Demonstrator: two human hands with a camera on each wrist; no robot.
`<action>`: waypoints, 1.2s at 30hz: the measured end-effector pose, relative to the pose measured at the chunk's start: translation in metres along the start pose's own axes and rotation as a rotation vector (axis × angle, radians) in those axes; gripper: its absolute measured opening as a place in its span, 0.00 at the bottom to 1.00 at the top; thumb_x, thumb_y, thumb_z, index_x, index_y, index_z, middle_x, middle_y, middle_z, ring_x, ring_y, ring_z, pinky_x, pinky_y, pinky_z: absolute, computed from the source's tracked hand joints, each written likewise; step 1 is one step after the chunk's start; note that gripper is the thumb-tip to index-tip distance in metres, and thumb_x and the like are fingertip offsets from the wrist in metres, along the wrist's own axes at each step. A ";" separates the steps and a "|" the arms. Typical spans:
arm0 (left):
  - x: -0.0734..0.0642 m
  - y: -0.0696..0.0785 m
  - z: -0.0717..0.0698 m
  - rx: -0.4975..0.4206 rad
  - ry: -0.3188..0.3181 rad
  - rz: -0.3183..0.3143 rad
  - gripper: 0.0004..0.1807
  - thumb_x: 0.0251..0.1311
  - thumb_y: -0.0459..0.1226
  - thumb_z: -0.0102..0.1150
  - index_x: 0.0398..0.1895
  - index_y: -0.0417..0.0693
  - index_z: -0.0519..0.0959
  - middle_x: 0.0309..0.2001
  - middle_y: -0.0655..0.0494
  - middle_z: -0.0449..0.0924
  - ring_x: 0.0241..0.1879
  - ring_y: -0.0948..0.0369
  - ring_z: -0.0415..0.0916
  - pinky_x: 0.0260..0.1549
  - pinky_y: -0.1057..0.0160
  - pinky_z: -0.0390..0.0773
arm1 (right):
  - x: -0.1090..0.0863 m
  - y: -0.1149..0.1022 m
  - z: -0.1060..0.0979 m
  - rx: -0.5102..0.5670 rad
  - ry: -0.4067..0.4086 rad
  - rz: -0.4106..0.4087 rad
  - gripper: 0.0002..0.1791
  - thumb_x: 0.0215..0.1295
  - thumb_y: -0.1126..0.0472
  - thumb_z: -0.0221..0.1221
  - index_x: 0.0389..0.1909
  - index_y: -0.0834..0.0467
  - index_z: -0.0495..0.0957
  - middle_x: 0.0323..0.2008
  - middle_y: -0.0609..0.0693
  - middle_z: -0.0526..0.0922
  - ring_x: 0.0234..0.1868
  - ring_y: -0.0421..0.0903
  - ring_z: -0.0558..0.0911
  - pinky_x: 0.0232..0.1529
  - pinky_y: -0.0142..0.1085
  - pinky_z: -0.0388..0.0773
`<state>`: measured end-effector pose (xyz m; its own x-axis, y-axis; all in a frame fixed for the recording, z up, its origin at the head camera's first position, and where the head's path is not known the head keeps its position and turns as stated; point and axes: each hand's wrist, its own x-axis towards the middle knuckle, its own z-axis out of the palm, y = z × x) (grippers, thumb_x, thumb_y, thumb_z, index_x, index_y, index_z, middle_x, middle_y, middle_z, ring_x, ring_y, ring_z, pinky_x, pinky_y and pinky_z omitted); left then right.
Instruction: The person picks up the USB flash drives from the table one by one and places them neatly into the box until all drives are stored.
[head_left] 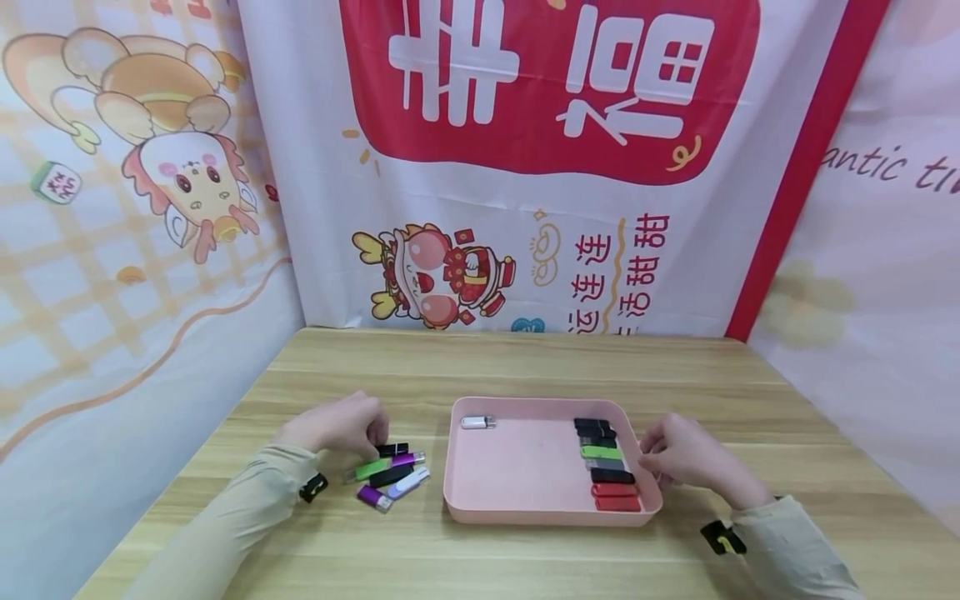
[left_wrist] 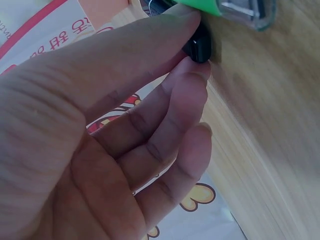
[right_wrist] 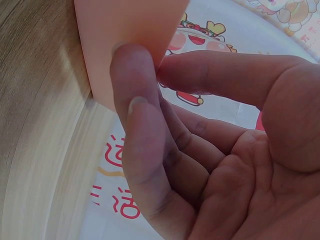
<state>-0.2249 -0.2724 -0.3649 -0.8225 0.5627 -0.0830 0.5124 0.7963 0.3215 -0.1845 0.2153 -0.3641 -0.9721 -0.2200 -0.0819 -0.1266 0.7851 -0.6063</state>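
Observation:
At the left, my left hand (head_left: 352,427) pinches a black USB flash drive (head_left: 394,450) between thumb and fingers at the back of a small pile on the table. A green drive (head_left: 372,469), a purple drive (head_left: 409,458), another black drive (head_left: 392,476) and a pale lavender drive (head_left: 408,482) lie bunched beside it. My right hand (head_left: 684,452) grips the right wall of a pink tray (head_left: 517,467), thumb on the rim and fingers outside. Along the tray's right side runs a column of black, green, grey and red drives (head_left: 617,503); a white drive (head_left: 476,422) lies at its back left.
Nearest the table's front in the pile lies a purple drive (head_left: 374,498). The wood-grain table (head_left: 525,567) ends at a printed cloth (head_left: 322,208) behind, with more printed cloth on both sides. Bare tabletop separates the pile from the tray.

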 end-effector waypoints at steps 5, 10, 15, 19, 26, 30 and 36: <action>0.000 0.000 0.001 0.011 0.004 -0.012 0.09 0.45 0.31 0.73 0.24 0.52 0.82 0.22 0.65 0.75 0.26 0.63 0.72 0.26 0.62 0.75 | 0.001 0.001 0.001 -0.002 0.001 -0.003 0.03 0.58 0.68 0.64 0.30 0.65 0.81 0.22 0.51 0.80 0.19 0.46 0.79 0.20 0.38 0.77; 0.000 -0.001 0.001 0.002 0.003 -0.014 0.09 0.45 0.31 0.73 0.24 0.53 0.82 0.22 0.65 0.75 0.27 0.63 0.71 0.26 0.62 0.75 | 0.001 0.001 0.000 0.002 0.000 -0.007 0.03 0.58 0.68 0.64 0.30 0.65 0.81 0.23 0.51 0.80 0.20 0.47 0.79 0.22 0.40 0.78; 0.001 -0.001 0.002 -0.011 0.001 0.003 0.09 0.45 0.30 0.73 0.24 0.52 0.82 0.22 0.64 0.75 0.24 0.64 0.73 0.25 0.62 0.75 | -0.001 0.002 -0.001 0.012 -0.003 0.002 0.03 0.58 0.69 0.64 0.31 0.66 0.81 0.24 0.51 0.80 0.21 0.47 0.80 0.22 0.40 0.79; 0.001 -0.002 0.002 -0.013 -0.001 0.003 0.09 0.46 0.29 0.73 0.24 0.51 0.83 0.22 0.64 0.75 0.24 0.64 0.73 0.25 0.63 0.75 | -0.001 0.001 0.000 0.012 -0.005 0.003 0.03 0.58 0.69 0.64 0.30 0.66 0.81 0.23 0.51 0.81 0.21 0.47 0.80 0.23 0.41 0.79; 0.002 -0.005 0.003 0.000 0.000 0.020 0.08 0.46 0.30 0.72 0.24 0.52 0.83 0.22 0.66 0.75 0.24 0.65 0.73 0.25 0.63 0.76 | 0.001 0.000 0.000 0.010 -0.001 0.017 0.03 0.58 0.69 0.64 0.31 0.66 0.81 0.24 0.51 0.81 0.20 0.47 0.79 0.23 0.42 0.80; 0.001 -0.006 0.003 0.019 0.008 0.012 0.08 0.44 0.31 0.71 0.23 0.54 0.83 0.22 0.67 0.75 0.27 0.64 0.72 0.27 0.62 0.75 | 0.002 -0.001 0.000 0.006 0.004 0.020 0.03 0.58 0.69 0.64 0.31 0.66 0.81 0.24 0.52 0.80 0.20 0.47 0.79 0.22 0.40 0.79; 0.002 -0.003 0.003 0.005 -0.002 0.009 0.08 0.43 0.30 0.70 0.23 0.53 0.82 0.22 0.66 0.75 0.24 0.64 0.73 0.25 0.62 0.76 | 0.001 0.000 0.000 0.004 0.005 0.023 0.03 0.58 0.69 0.65 0.31 0.66 0.81 0.24 0.52 0.80 0.21 0.46 0.79 0.22 0.39 0.78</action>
<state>-0.2274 -0.2738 -0.3686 -0.8175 0.5700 -0.0823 0.5207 0.7926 0.3172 -0.1856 0.2152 -0.3645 -0.9757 -0.1991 -0.0914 -0.1039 0.7876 -0.6074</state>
